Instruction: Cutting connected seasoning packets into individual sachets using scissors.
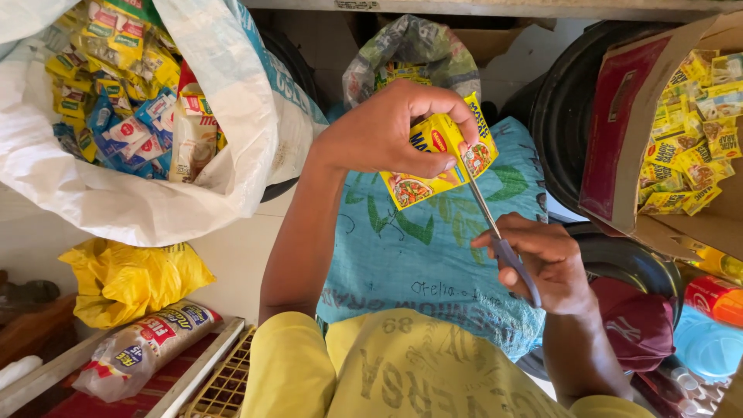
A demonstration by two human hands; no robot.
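Note:
My left hand (391,131) is closed on a yellow snack packet (433,166) and holds it up over a blue-green woven sack (422,248) on my lap. My right hand (542,259) grips grey-handled scissors (495,228); their blades point up and meet the packet's right part, near my left thumb. The packet is partly hidden by my fingers.
A big white sack (232,101) full of yellow and blue packets stands at the upper left. A cardboard box (681,131) with cut yellow packets is at the right, beside black tubs (565,108). A crumpled yellow bag (128,279) and a wrapped packet (147,344) lie at lower left.

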